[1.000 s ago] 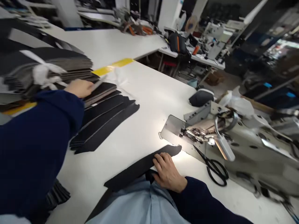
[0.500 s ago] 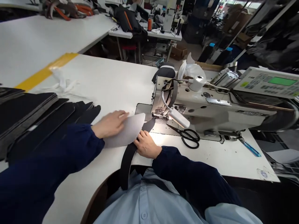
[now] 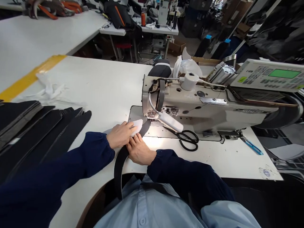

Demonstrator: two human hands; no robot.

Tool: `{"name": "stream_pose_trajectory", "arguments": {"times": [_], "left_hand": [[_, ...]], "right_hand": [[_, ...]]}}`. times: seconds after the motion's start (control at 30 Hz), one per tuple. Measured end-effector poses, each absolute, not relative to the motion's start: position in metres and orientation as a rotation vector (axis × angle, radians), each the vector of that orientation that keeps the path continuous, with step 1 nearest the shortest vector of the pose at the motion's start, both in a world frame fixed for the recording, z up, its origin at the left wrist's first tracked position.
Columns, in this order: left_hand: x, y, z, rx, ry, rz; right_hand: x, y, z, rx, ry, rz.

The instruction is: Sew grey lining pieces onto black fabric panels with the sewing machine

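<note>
My left hand (image 3: pixel 120 134) is closed on a light grey panel (image 3: pixel 137 127), which lies left of the sewing machine's needle area. Beside it, my right hand (image 3: pixel 139 150) has its fingers pressed together on a black strip (image 3: pixel 120 167). That strip curves from the machine's foot, passes under my hands and hangs over the table's front edge. The sewing machine (image 3: pixel 209 110) has a small lit lamp (image 3: pixel 170 121) near its foot. Black scissors (image 3: pixel 187 139) lie to the right of my right hand.
Stacked black pieces (image 3: pixel 42 133) lie on the left, with white scraps (image 3: pixel 48 90) behind them. A blue cutter (image 3: pixel 253 146) rests near the right edge. The machine's control panel (image 3: pixel 270 74) stands at the right. Another table (image 3: pixel 114 30) is at the back.
My left hand has moved right, close to my right hand, and its fingers have closed on the panel. Less of the panel shows. The whole view has shifted slightly.
</note>
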State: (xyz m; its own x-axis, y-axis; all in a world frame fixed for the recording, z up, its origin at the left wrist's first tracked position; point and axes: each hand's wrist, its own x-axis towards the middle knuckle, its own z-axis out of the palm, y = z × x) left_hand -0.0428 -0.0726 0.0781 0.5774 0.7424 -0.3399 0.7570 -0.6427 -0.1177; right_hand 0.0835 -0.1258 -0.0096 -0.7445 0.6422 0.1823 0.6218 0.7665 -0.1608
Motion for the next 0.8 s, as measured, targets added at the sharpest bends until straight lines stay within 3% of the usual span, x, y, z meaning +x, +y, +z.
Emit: {"name": "stream_pose_trajectory", "arguments": {"times": [0.8], "left_hand": [[-0.010, -0.074, 0.070, 2.853, 1.181, -0.492]], "right_hand": [[0.081, -0.127, -0.017, -1.018, -2.806, 0.221]]}}
